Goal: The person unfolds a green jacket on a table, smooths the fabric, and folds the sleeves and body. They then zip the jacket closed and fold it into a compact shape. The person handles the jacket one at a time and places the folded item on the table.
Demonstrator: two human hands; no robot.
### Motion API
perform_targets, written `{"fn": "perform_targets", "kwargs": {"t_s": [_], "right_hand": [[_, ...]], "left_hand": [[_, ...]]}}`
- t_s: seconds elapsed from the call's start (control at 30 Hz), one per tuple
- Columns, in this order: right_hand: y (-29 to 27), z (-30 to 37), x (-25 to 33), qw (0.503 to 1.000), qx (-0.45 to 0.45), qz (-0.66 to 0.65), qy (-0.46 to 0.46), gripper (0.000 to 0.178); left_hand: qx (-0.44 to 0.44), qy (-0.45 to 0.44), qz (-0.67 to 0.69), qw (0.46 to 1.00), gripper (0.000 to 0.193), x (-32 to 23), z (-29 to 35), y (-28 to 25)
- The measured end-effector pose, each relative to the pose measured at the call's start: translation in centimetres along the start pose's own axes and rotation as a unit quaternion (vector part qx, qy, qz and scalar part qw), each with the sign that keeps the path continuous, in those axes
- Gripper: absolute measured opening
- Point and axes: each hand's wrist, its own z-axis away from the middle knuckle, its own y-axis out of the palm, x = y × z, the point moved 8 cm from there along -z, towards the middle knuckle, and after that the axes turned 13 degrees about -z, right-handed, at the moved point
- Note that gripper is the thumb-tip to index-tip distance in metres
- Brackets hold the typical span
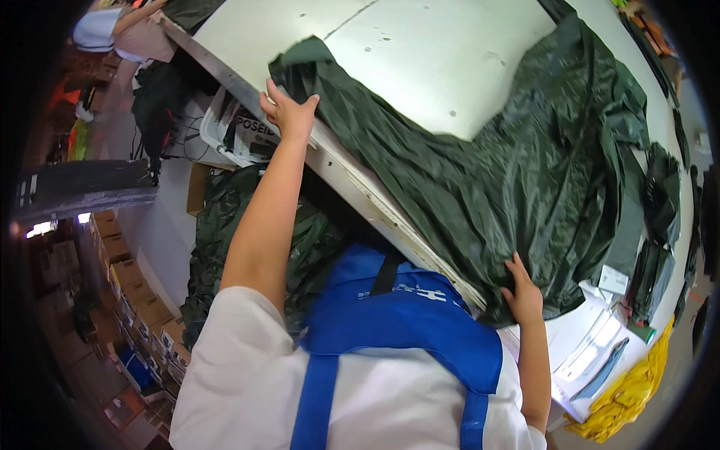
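Observation:
A dark green, shiny, coated fabric piece [551, 161] lies wrinkled across the white tabletop. One narrow, sleeve-like part of it runs along the near edge toward the upper left. At the end of that part my left hand [291, 114] reaches over the table edge, fingers spread and thumb against the fabric. My right hand [525, 298] rests on the fabric's near lower corner, its fingers apart and touching the folds. Whether either hand pinches any cloth is not visible.
The white table [420, 52] has a thick wooden edge. More dark green fabric [225, 225] hangs below it, beside a white plastic crate [217, 127]. Papers [600, 345] and yellow fabric [626, 390] lie at right. Cardboard boxes [135, 289] line the left; another person [139, 34] stands at the upper left.

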Motion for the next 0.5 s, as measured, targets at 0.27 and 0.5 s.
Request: {"fn": "perform_targets", "kwargs": {"t_s": [0.27,0.5], "right_hand": [[-5.1,-1.3,1.8,0.944,-0.204,-0.257,-0.028,0.040],[-0.8,-9.5,24.0,0.459,0.200,-0.865,-0.041,0.028]], "left_hand": [[0.039,0.246,0.216,0.944,0.021,-7.0,1.5,-3.7],[0.021,0.538,0.340,0.771,0.031,-15.5,18.3,-11.2]]}}
